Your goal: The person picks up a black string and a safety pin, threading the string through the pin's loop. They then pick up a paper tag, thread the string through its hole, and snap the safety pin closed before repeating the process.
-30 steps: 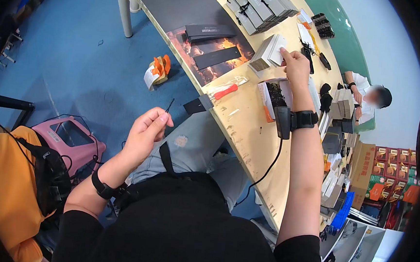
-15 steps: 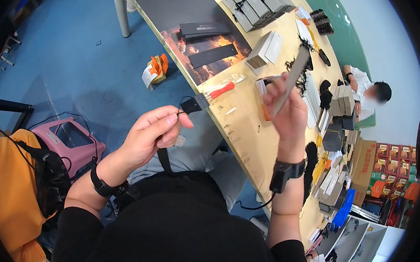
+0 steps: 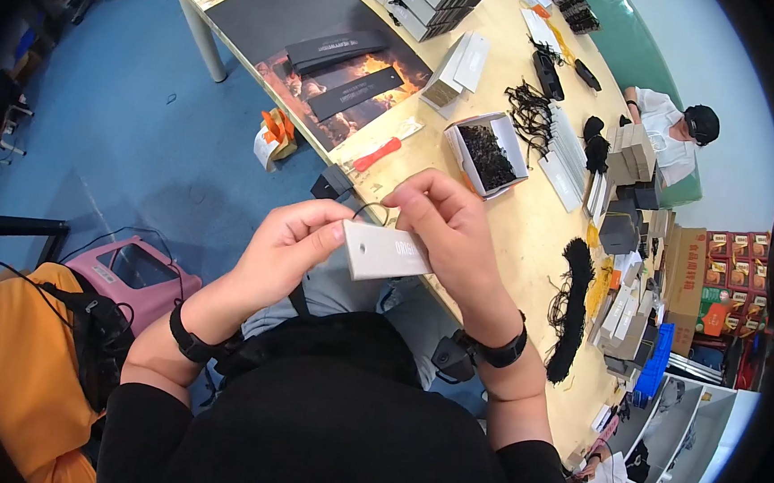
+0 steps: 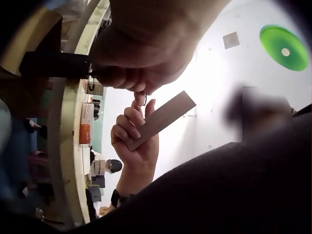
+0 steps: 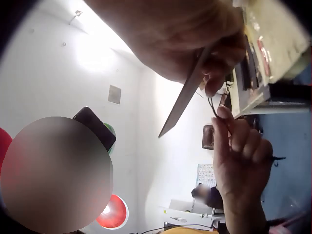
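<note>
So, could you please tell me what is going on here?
Someone is handling a grey tag and a black cord. The right hand holds the tag, while the left hand pinches the cord, which runs across to the right hand's fingers. No cord shows through the tag's hole. An open box sits on the table.

The 2 hands [image 3: 288, 245], close together, pinch with curled fingers [image 3: 317, 211], forearms [image 3: 513, 385] angled inward.

From my distant seat I watch a pale yellow wooden table [image 3: 525, 260] bearing a black mat with a printed flame picture [image 3: 264, 13], a red-handled tool [image 3: 377, 154], an open white cardboard box [image 3: 510, 138], stacked grey rectangular tags [image 3: 457, 78] and a long black cord bundle [image 3: 571, 304].
</note>
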`<state>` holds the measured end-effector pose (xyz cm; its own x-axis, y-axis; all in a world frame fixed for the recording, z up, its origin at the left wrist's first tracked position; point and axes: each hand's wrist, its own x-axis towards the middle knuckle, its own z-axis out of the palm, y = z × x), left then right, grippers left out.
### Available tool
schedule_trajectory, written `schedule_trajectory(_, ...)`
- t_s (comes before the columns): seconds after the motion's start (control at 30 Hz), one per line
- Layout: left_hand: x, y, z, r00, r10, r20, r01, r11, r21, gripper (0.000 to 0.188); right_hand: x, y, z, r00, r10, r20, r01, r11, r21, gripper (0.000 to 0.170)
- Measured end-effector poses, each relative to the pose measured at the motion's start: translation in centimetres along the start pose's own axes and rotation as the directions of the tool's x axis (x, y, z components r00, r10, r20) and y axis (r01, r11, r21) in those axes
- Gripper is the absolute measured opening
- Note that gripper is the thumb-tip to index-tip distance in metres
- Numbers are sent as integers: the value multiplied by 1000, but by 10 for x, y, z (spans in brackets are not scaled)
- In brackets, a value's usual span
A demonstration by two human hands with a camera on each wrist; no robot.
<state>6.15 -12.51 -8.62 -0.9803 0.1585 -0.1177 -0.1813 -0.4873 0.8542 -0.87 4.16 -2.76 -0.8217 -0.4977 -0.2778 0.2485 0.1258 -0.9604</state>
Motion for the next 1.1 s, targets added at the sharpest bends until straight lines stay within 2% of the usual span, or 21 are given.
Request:
schedule_trajectory(0.03, -4, -3, -6, 999, 30, -32, -29, 999, 31, 20, -1, 2, -1, 997, 80, 12, -81, 995, 53, 14)
schedule_trajectory(0.07, -8, -6, -14, 996, 61, -63, -57, 996, 63, 19, -4, 6, -3, 997, 81, 18, -82, 995, 55, 14)
schedule_trajectory(0.1, -12, -10, -23, 990, 23, -143, -1, 988, 152, 18, -7, 13, -7, 981, 178, 75, -184, 979, 86, 15)
schedule_trajectory(0.13, -18, -13, -34, 989, 25, -149, -2, 988, 152, 18, -10, 21, -9, 953, 272, 134, -287, 952, 109, 17)
schedule_trajectory(0.2, -28, -20, -48, 977, 17, -214, 31, 976, 215, 16, -19, 40, -12, 955, 268, 128, -278, 958, 69, 17)
schedule_trajectory(0.23, -29, -26, -48, 960, 80, -267, -24, 978, 206, 16, -21, 47, -15, 951, 279, 133, -288, 956, 61, 17)
schedule_trajectory(0.27, -31, -28, -51, 959, 79, -273, -23, 979, 201, 16, -23, 53, -15, 948, 290, 135, -299, 953, 53, 17)
schedule_trajectory(0.3, -33, -28, -54, 958, 46, -283, 7, 983, 184, 16, -22, 59, -9, 976, 218, 21, -218, 976, -1, 16)
schedule_trajectory(0.33, -34, -29, -57, 956, 13, -292, 38, 985, 168, 17, -21, 62, -4, 975, 222, 23, -222, 975, -4, 16)
schedule_trajectory(0.37, -34, -29, -57, 955, 12, -296, 38, 986, 164, 17, -17, 62, 4, 995, -5, -96, -29, 937, -349, 16)
schedule_trajectory(0.4, -31, -30, -55, 951, 56, -303, 0, 983, 182, 16, -12, 62, 11, 958, -259, -121, 115, 739, -664, 16)
schedule_trajectory(0.43, -28, -30, -53, 945, 102, -311, -39, 979, 201, 14, -6, 65, 18, 905, -419, -71, 218, 601, -769, 16)
schedule_trajectory(0.47, -26, -30, -51, 943, 103, -315, -41, 979, 198, 14, -1, 66, 23, 907, -417, -64, 221, 599, -770, 16)
schedule_trajectory(0.53, -21, -29, -49, 939, 156, -306, -82, 967, 242, 15, 7, 66, 32, 879, -477, -11, 219, 424, -879, 15)
schedule_trajectory(0.67, -12, -38, -53, 942, 135, -308, -60, 969, 241, 16, 11, 69, 38, 844, -537, 5, 217, 332, -918, 14)
schedule_trajectory(0.73, -5, -47, -57, 945, 187, -268, -97, 943, 317, 16, 11, 70, 40, 835, -550, 1, 192, 288, -938, 13)
schedule_trajectory(0.83, 1, -46, -56, 954, 172, -245, -89, 944, 317, 16, 9, 64, 40, 851, -523, -55, 130, 310, -942, 12)
schedule_trajectory(0.93, 8, -50, -59, 952, 183, -246, -84, 927, 365, 16, 14, 69, 41, 827, -562, -21, 162, 273, -948, 13)
schedule_trajectory(1.03, 16, -46, -59, 956, 146, -253, -32, 914, 405, 16, 13, 68, 41, 840, -540, -57, 141, 318, -938, 13)
schedule_trajectory(1.1, 24, -51, -59, 957, 157, -245, -53, 922, 383, 16, 12, 68, 39, 842, -537, -59, 143, 327, -934, 13)
